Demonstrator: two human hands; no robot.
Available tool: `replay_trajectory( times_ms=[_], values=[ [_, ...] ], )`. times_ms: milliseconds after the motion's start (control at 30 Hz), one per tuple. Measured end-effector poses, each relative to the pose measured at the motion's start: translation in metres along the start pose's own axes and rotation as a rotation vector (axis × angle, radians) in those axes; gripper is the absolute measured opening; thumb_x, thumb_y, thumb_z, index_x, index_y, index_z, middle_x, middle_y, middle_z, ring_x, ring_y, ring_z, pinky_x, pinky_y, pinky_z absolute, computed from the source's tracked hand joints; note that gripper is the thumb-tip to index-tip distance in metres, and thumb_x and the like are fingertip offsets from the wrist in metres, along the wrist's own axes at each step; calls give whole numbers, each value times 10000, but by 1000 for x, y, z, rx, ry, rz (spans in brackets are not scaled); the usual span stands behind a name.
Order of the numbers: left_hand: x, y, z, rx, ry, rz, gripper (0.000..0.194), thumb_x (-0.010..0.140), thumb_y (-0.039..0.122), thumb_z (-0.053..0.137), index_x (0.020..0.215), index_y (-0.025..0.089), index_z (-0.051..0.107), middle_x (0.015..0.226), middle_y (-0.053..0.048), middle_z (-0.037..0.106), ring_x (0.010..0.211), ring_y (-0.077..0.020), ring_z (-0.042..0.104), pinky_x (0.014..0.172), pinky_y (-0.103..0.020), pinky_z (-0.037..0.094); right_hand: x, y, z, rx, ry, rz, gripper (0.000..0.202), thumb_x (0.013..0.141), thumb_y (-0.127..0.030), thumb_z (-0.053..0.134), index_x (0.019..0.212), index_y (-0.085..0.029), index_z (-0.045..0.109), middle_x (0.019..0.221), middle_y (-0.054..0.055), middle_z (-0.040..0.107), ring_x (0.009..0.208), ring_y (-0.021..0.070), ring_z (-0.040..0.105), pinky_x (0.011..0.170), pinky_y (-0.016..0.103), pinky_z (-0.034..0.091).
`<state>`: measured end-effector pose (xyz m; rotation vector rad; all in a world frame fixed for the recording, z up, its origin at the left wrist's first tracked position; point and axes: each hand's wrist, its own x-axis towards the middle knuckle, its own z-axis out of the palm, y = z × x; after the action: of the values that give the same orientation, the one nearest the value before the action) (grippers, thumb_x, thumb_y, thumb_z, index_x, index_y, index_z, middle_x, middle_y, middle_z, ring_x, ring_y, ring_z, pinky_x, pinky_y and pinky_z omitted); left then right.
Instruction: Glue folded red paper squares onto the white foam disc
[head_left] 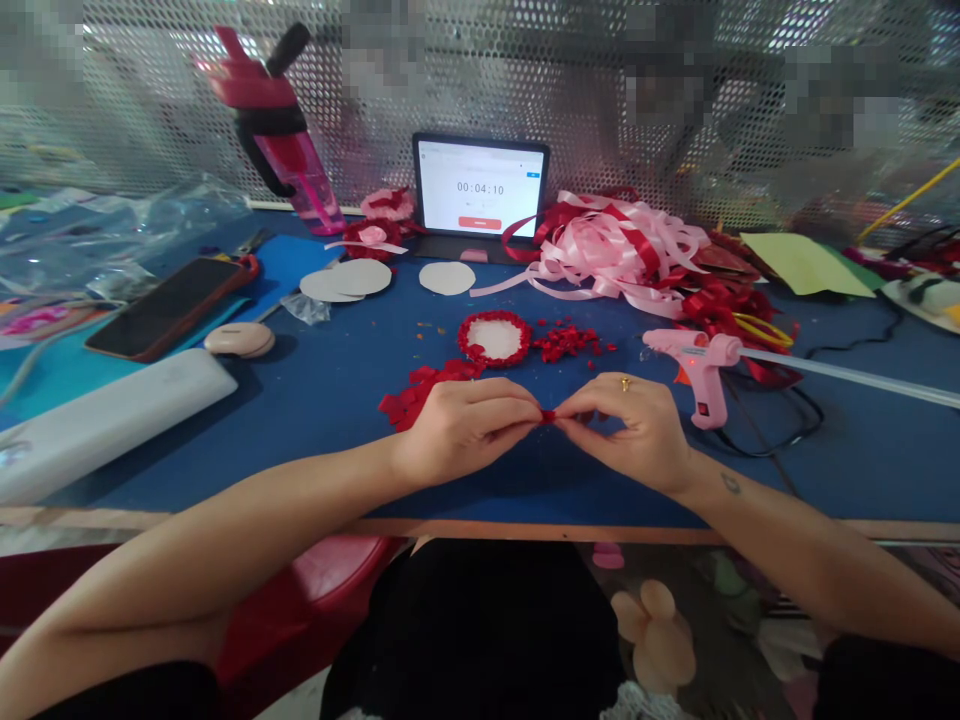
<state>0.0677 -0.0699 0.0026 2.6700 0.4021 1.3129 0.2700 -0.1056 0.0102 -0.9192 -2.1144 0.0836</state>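
Between the fingertips of both hands is a small dark red piece (549, 416), pinched from either side above the blue table. My left hand (472, 425) is closed on its left end, and my right hand (626, 425), with a ring on one finger, is closed on its right end. Flat red pieces (411, 395) lie in a heap partly behind my left hand. Just beyond the hands sits a white disc (495, 338) with a red border around its rim. Small folded red bits (568, 342) are scattered to its right.
A pink glue gun (705, 375) with a long clear stick lies at the right. Pink and red ribbons (615, 250), white discs (448, 278) and a tablet (481, 185) are farther back. At the left are a phone (169, 308), a white case (112, 425) and a bottle (289, 150).
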Motion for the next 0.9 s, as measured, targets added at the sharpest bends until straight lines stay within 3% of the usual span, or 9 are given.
replay_trajectory(
  times_ms=[400, 633, 900],
  values=[
    [1, 2, 3, 2, -33, -5, 92, 798, 71, 553, 817, 137, 614, 784, -17, 676, 700, -70, 641, 634, -139, 516, -1, 0, 3, -19, -30, -20, 45, 775, -150, 586, 756, -182, 610, 648, -23, 633, 597, 85, 555, 589, 209, 452],
    [-2, 4, 7, 94, 62, -74, 141, 750, 99, 598, 861, 162, 537, 728, 38, 662, 614, -50, 630, 571, -118, 495, -3, 1, 4, -9, -34, -38, 52, 792, -150, 567, 798, -189, 601, 692, -10, 638, 620, 94, 557, 606, 216, 455],
    [-2, 5, 9, 89, 63, -77, 171, 753, 89, 577, 883, 166, 496, 746, 34, 661, 613, -55, 635, 543, -128, 486, -4, 1, 6, -18, -90, -15, 70, 814, -159, 530, 833, -187, 591, 741, -1, 635, 673, 100, 570, 642, 222, 458]
  ],
)
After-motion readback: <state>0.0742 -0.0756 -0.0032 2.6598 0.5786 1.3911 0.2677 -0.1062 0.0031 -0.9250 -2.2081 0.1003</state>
